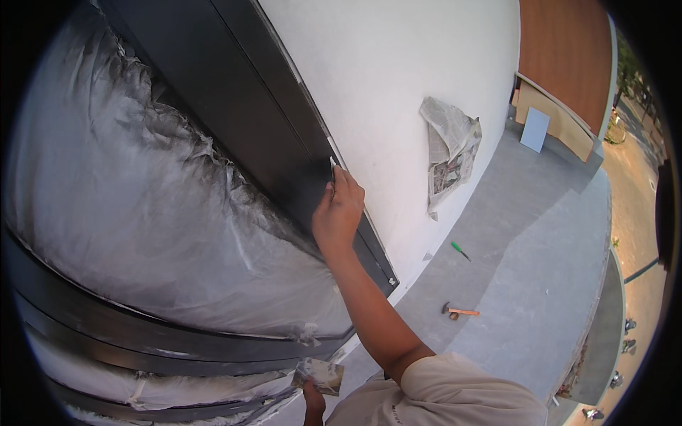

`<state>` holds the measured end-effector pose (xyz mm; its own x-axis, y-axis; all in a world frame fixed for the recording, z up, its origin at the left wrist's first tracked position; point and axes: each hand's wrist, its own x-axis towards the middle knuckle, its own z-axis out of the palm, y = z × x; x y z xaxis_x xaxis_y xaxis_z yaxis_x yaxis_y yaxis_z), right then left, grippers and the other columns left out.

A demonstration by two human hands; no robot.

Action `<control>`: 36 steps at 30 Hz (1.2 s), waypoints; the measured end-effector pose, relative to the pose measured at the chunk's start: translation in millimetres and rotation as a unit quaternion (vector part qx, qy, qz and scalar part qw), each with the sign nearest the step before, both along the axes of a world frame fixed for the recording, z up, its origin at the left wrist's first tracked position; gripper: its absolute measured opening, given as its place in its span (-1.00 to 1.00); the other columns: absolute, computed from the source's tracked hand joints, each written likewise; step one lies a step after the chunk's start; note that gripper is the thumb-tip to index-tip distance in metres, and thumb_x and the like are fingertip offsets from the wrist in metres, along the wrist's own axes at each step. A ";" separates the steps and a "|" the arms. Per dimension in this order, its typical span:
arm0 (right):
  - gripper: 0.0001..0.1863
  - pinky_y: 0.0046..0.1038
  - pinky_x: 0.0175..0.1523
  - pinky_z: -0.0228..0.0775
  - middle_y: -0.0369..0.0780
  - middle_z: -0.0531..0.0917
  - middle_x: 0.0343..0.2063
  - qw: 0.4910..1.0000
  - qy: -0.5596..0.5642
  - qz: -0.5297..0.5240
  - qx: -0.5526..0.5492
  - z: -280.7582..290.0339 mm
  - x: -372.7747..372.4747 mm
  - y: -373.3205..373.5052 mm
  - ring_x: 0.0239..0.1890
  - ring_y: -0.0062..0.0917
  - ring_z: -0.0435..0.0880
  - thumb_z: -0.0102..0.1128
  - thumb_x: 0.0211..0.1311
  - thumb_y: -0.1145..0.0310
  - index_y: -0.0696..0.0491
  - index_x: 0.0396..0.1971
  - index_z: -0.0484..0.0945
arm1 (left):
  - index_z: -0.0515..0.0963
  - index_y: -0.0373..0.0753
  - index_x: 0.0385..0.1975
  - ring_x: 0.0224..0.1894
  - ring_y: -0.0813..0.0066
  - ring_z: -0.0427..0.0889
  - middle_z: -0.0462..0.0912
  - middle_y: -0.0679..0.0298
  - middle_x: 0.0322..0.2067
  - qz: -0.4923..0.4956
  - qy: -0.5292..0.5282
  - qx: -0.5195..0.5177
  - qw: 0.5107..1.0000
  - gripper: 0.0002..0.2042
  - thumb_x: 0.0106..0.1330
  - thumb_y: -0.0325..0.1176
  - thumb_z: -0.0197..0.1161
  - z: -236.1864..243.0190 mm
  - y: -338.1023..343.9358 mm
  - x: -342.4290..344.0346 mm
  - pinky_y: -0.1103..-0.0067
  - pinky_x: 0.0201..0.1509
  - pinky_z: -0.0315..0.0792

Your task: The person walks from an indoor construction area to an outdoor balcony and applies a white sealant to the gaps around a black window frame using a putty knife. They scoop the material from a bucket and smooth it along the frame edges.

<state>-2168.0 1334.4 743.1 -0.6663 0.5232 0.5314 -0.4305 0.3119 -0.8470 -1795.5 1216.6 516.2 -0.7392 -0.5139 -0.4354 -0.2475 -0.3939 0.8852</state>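
My right hand reaches up to the black frame beside the white wall, its fingers closed at the frame's edge around a thin pale-edged piece that is too small to name. Low in the view, my left hand grips a small mottled sheet. Wrinkled, paint-dusted plastic sheeting covers the panel inside the frame, with dark horizontal bars and more sheeting below it.
Crumpled newspaper hangs on the white wall. On the grey floor lie a green-handled tool and a hammer. A pale blue board leans by a brown panel. The floor's edge curves along the right.
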 end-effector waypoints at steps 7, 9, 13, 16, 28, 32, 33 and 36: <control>-0.66 -0.31 0.09 0.32 -0.07 0.56 -0.09 1.000 0.011 -0.002 0.018 0.2 0.2 -0.7 -0.02 -0.22 0.49 0.06 0.22 0.58 0.22 0.01 0.50 | 0.24 -0.30 0.28 0.31 0.31 0.28 0.33 0.23 0.26 -0.001 -0.005 -0.010 1.000 -0.46 0.32 -0.20 -0.10 9.0 -3.8 -2.1 0.42 0.41 0.03; -0.65 -0.30 0.08 0.32 -0.08 0.56 -0.10 0.999 0.007 0.022 0.026 -6.3 5.0 4.7 -0.03 -0.23 0.49 0.07 0.20 0.58 0.21 0.01 0.50 | 0.24 -0.29 0.28 0.30 0.31 0.28 0.33 0.23 0.26 -0.016 -0.008 -0.016 1.000 -0.47 0.32 -0.21 -0.10 10.0 -3.8 -3.1 0.43 0.41 0.04; -0.63 -0.28 0.06 0.31 -0.11 0.56 -0.11 1.000 -0.004 0.012 0.010 -25.6 1.9 8.1 -0.04 -0.25 0.50 0.09 0.19 0.58 0.20 0.03 0.49 | 0.25 -0.29 0.28 0.30 0.33 0.28 0.35 0.23 0.25 -0.064 0.000 -0.032 0.997 -0.47 0.33 -0.20 -0.11 7.0 -9.5 -11.4 0.44 0.40 0.05; -0.64 -0.28 0.06 0.31 -0.12 0.56 -0.09 1.000 0.006 -0.007 -0.004 -24.8 -4.8 -0.6 -0.03 -0.25 0.50 0.09 0.20 0.56 0.20 0.03 0.48 | 0.26 -0.29 0.28 0.29 0.34 0.29 0.35 0.23 0.24 -0.068 0.000 -0.043 0.997 -0.47 0.34 -0.20 -0.13 12.9 -8.3 -16.4 0.45 0.39 0.06; -0.68 -0.26 0.07 0.30 -0.12 0.57 -0.09 1.000 -0.017 0.023 0.005 -45.2 -3.0 14.3 -0.04 -0.27 0.50 0.08 0.21 0.56 0.21 -0.01 0.51 | 0.24 -0.29 0.29 0.29 0.33 0.29 0.36 0.22 0.23 -0.123 0.001 -0.074 0.990 -0.47 0.36 -0.19 -0.16 3.9 -11.8 -11.6 0.46 0.39 0.06; -0.70 -0.25 0.07 0.29 -0.12 0.57 -0.08 0.999 -0.019 0.036 -0.001 -40.5 4.6 1.2 -0.03 -0.26 0.50 0.05 0.24 0.55 0.21 -0.02 0.51 | 0.24 -0.29 0.29 0.30 0.33 0.28 0.34 0.22 0.25 -0.075 -0.012 -0.056 0.996 -0.46 0.35 -0.18 -0.15 -5.9 -11.4 -3.2 0.46 0.40 0.05; -0.70 -0.25 0.08 0.29 -0.12 0.57 -0.08 0.998 -0.023 0.053 0.012 -42.7 10.5 1.8 -0.03 -0.25 0.50 0.05 0.24 0.55 0.21 -0.02 0.51 | 0.24 -0.29 0.29 0.30 0.33 0.28 0.34 0.22 0.25 -0.067 -0.010 -0.040 0.997 -0.46 0.35 -0.19 -0.15 -20.0 -18.6 4.9 0.46 0.39 0.05; -0.69 -0.26 0.09 0.29 -0.10 0.56 -0.07 0.996 -0.046 0.075 0.014 -57.8 22.2 11.1 -0.01 -0.24 0.50 0.04 0.25 0.54 0.20 -0.01 0.51 | 0.24 -0.29 0.30 0.30 0.33 0.28 0.34 0.22 0.25 -0.072 0.006 -0.014 0.997 -0.46 0.35 -0.19 -0.16 -37.2 -32.7 10.8 0.46 0.39 0.06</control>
